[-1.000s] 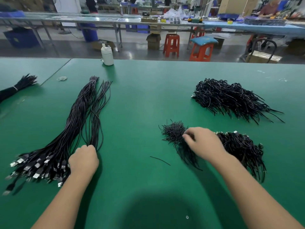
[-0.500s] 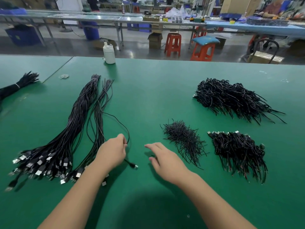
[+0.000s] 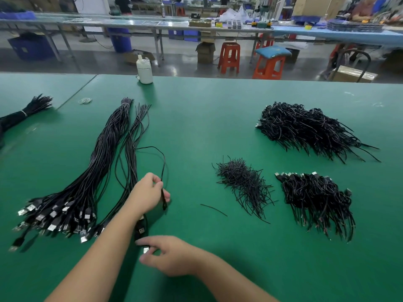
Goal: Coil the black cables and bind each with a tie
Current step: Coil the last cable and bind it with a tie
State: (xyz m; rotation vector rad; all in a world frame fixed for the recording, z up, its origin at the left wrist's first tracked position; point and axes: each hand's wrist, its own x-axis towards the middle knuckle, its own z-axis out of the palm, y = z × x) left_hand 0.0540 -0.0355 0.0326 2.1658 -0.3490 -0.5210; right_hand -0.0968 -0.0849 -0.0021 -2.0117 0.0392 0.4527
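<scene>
A single black cable (image 3: pixel 162 171) is pinched in the fingers (image 3: pixel 157 182) of the left hand (image 3: pixel 148 196), its loop arching away toward the far edge; its USB plug (image 3: pixel 145 250) is pinched by the right hand (image 3: pixel 172 256) near the front of the green worktop (image 3: pixel 196 118). The long axis of the cable bundle (image 3: pixel 87 182) runs from the plugs at near left to the far tips. Half a second ago the right hand lay open further right, near the tie pile (image 3: pixel 242 186); the cable plug was then on the worktop.
</scene>
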